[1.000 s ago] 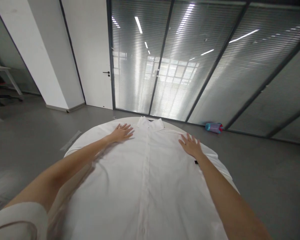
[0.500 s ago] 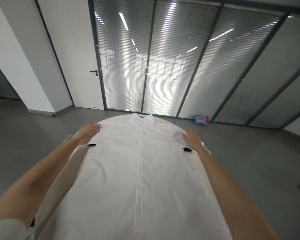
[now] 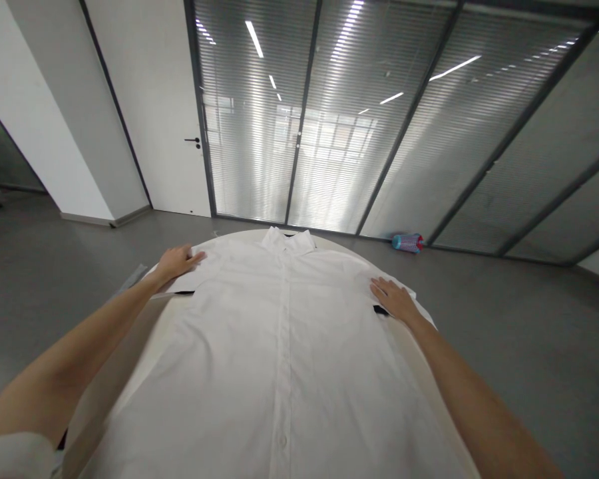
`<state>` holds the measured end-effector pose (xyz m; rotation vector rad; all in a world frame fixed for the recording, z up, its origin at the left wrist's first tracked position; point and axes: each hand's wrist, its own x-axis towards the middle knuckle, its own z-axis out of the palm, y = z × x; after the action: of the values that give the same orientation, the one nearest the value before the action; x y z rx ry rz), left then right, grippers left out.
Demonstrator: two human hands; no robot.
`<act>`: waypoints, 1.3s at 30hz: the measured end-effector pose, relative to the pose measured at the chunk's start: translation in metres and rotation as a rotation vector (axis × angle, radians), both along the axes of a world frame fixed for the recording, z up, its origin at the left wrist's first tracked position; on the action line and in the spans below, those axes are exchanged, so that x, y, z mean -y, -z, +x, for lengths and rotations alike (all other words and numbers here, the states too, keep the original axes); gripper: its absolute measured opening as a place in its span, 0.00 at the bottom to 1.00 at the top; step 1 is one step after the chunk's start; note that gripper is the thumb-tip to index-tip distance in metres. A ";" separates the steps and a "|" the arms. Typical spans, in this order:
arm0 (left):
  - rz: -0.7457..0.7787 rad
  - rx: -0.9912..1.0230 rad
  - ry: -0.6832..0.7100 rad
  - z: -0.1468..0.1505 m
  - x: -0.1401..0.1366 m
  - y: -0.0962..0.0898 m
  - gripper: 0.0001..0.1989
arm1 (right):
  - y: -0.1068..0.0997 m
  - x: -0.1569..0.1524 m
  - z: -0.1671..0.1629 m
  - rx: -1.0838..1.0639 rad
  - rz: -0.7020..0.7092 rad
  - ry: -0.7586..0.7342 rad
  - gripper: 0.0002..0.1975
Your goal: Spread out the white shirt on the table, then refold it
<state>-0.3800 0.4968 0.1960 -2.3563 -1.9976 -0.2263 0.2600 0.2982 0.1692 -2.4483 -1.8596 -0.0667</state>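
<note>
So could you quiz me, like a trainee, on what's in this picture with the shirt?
1. True or false: the white shirt lies front up, collar away from the wearer.
2. Which hand rests flat near the shirt's shoulder beside the small dark tag?
A. left hand
B. right hand
3. What lies on the floor by the glass wall?

Key
1. True
2. B
3. A blue and pink bottle, on its side.
</note>
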 end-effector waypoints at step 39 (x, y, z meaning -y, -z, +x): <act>-0.131 0.076 0.675 0.043 0.243 0.007 0.32 | -0.027 0.019 -0.049 -0.161 -0.003 0.187 0.37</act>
<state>-0.3369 0.2538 0.1889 -3.0643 -1.1915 -0.2077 0.2112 0.2792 0.1966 -2.5385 -1.5656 0.1204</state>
